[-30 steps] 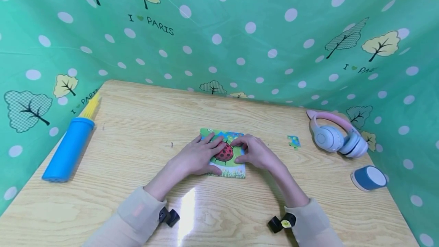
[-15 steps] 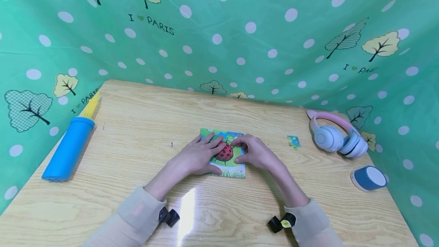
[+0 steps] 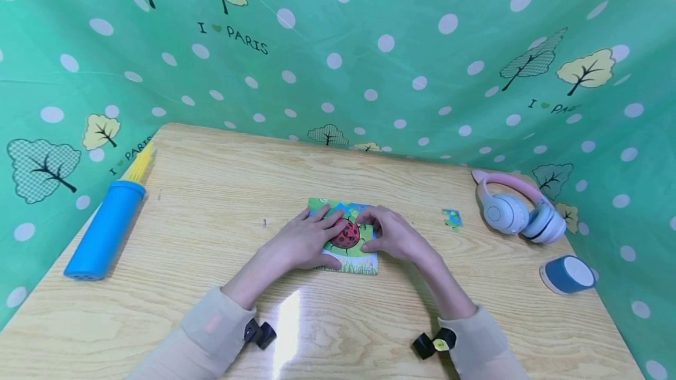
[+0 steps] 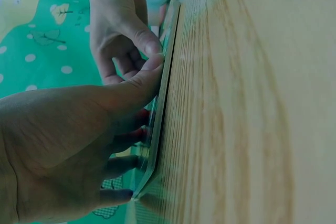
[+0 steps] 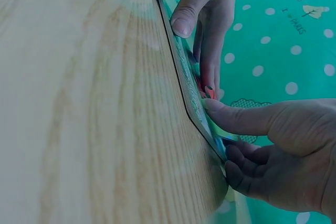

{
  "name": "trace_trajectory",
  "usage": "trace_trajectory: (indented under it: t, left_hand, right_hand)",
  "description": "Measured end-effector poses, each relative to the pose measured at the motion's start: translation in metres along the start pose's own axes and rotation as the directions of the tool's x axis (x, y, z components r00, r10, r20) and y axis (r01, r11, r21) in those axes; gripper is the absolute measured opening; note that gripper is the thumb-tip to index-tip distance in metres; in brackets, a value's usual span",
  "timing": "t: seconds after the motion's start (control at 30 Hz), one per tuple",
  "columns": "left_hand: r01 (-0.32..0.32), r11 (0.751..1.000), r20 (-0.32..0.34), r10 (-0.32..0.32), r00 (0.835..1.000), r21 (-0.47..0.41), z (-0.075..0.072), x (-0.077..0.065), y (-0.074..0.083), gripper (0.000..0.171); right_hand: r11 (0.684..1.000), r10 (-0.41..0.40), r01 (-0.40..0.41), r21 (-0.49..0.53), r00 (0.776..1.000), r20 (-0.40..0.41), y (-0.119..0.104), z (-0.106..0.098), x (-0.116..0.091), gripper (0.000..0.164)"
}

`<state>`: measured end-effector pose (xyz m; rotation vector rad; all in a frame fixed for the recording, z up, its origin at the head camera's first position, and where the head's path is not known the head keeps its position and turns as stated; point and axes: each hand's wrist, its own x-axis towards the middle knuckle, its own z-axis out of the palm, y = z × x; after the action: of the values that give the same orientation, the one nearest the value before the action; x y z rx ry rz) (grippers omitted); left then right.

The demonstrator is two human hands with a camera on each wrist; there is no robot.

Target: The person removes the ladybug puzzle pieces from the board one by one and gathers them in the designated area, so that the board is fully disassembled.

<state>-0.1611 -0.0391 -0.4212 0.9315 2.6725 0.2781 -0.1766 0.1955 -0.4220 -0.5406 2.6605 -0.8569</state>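
Observation:
A jigsaw puzzle board [image 3: 354, 264] with a red ladybug picture lies flat mid-table. My left hand [image 3: 303, 243] rests on its left part, fingers spread across the picture and thumb near the lower edge. At the right side, my right hand [image 3: 395, 234] pinches a green puzzle piece [image 5: 224, 125] between thumb and curled fingers; in the right wrist view the piece stands slightly tilted at the board's surface. Its far side is hidden by the fingers. One loose blue and green piece [image 3: 452, 217] lies on the table right of the board.
Pink and white headphones [image 3: 506, 213] lie at the right back, with a blue round speaker-like object [image 3: 566, 275] in front of them. A blue pump [image 3: 105, 233] with a bundle of yellow sticks or balloons [image 3: 139, 164] lies along the left edge. Green patterned cloth [image 3: 338, 75] surrounds the table.
The right fingers have shifted very slightly, and the ladybug's right side now looks a little displaced under them. The left hand has stayed in place.

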Motion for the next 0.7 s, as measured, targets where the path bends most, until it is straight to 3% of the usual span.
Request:
trace_trajectory:
  t: [0.33,0.7]
  left_hand:
    - [-0.009,1.0,-0.009,0.009,1.0,-0.003,0.0005,-0.0008,-0.001,0.09]
    - [-0.01,1.0,0.0,0.01,1.0,0.018,-0.0004,0.0003,-0.0013,0.09]
  right_hand:
    - [0.995,-0.06,0.06,0.08,0.998,-0.012,0.0043,-0.0034,-0.002,0.029]
    - [0.99,-0.038,0.042,0.136,0.999,-0.037,0.0046,-0.0064,-0.0027,0.016]
